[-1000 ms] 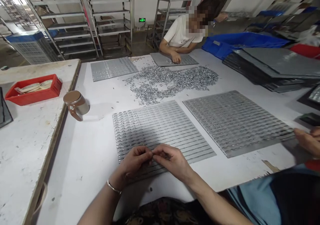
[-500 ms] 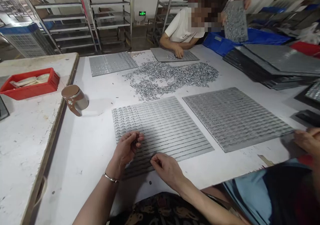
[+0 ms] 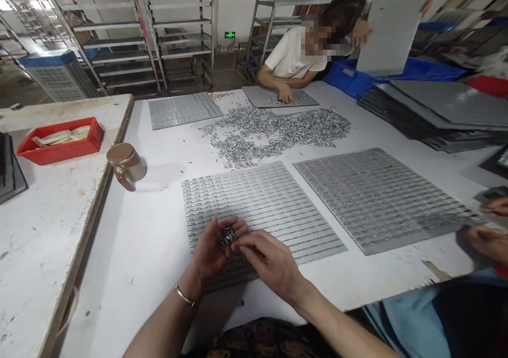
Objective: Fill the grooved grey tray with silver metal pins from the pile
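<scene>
Silvery small pieces (image 3: pixel 227 237) lie at the lower centre of the frame in the left hand (image 3: pixel 209 249), which is palm up and unclenched, cradling them. Fingertips of the right hand (image 3: pixel 273 262) reach their edge (whether they pinch one, I cannot tell). Below both hands, a ribbed grey sheet (image 3: pixel 262 204) rests on the white tabletop (image 3: pixel 154 231); a heap of similar pieces (image 3: pixel 317 127) spreads across the upper centre.
</scene>
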The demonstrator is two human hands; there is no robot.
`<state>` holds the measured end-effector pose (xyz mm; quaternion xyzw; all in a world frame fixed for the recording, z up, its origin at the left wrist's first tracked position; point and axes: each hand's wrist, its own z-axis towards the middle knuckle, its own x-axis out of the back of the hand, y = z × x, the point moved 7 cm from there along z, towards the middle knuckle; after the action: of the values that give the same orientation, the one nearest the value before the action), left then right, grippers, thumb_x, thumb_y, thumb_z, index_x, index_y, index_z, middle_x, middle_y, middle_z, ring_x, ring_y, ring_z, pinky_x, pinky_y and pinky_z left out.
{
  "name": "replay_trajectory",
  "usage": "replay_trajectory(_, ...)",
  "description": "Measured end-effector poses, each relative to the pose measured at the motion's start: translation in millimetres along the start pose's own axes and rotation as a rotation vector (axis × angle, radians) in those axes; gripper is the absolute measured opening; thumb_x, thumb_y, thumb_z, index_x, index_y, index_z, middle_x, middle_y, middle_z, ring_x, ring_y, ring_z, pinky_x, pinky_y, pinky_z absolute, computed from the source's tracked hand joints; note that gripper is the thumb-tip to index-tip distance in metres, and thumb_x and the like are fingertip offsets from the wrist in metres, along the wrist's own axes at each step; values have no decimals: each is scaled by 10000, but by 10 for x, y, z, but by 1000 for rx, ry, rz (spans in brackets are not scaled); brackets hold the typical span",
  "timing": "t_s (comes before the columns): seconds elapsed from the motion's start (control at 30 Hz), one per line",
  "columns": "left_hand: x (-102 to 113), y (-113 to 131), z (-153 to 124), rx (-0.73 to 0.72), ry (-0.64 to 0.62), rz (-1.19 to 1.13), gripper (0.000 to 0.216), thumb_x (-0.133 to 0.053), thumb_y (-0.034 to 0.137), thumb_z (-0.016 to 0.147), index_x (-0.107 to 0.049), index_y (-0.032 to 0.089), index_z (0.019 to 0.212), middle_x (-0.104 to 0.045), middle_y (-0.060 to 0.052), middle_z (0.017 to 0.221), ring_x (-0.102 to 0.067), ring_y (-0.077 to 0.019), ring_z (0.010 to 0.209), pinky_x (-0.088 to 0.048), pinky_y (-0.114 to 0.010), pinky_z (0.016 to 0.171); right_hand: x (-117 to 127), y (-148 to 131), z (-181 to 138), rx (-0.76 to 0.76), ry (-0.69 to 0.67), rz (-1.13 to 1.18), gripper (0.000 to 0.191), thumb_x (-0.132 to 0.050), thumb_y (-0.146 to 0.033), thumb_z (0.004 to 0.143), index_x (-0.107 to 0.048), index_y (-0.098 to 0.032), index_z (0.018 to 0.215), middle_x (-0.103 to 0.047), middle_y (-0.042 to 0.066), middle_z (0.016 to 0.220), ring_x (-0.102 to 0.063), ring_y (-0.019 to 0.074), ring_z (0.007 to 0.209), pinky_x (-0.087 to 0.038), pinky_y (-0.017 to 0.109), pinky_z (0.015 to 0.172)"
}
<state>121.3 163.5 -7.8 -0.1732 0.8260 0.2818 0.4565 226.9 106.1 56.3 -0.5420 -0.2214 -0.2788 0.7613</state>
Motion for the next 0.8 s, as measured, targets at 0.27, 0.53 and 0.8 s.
replay_trajectory(0.27,-15,-150,-17,65,-26,24,603,-485,643,919,-709,88,998,-707,-172,1055,-683,-248,940,-542,-327,799,-276,-191,91,144,-224,-246,197,-512,-187,964,-698,-188,1027,-702,74,951,-648,208,867,-528,319,761)
replay_trajectory(0.53,11,-238,-2,-89,31,86,493,-579,628,880,-699,152,931,-696,-98,931,-664,-225,929,-492,-351,924,-365,-162,51,-41,-424,-423,193,-528,-88,875,-657,-192,975,-687,60,930,-655,194,849,-483,257,677)
replay_trajectory(0.8,-16,-220,-18,-107,32,88,483,-556,590,910,-706,133,948,-711,-122,981,-673,-211,832,-535,-356,833,-137,-173,33,-6,-125,-150,264,-513,-113,854,-685,-199,1035,-692,54,886,-646,176,794,-512,265,693)
